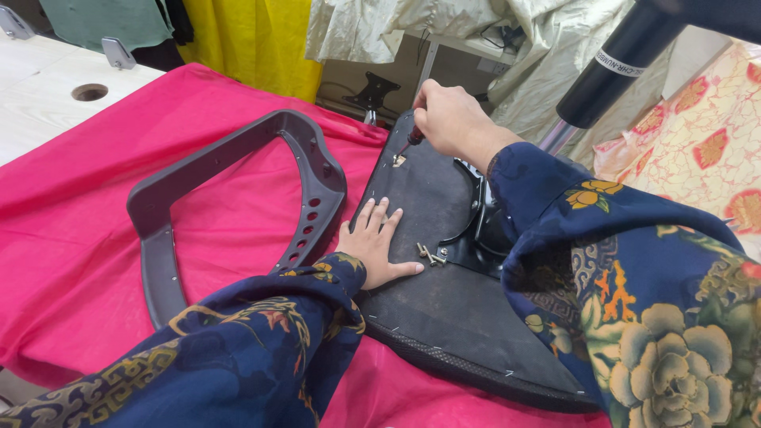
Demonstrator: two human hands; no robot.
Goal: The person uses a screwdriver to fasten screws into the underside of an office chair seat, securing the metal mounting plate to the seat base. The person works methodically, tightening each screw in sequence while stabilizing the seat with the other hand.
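An upturned black chair seat (444, 309) lies on a pink cloth (71, 238). My left hand (376, 246) rests flat on the seat's underside, fingers spread. My right hand (448, 119) grips a screwdriver (411, 139) with a dark red handle, its tip down at a small metal piece (399, 160) near the seat's far edge. A few loose screws (430, 254) lie on the seat just right of my left hand. The black metal mechanism plate (476, 230) sits partly hidden under my right sleeve.
A grey plastic chair-back frame (238, 158) lies on the cloth to the left. A black gas-lift cylinder (610, 71) rises at the upper right. A pale wooden table (47, 95) with a round hole stands far left. Draped fabrics hang behind.
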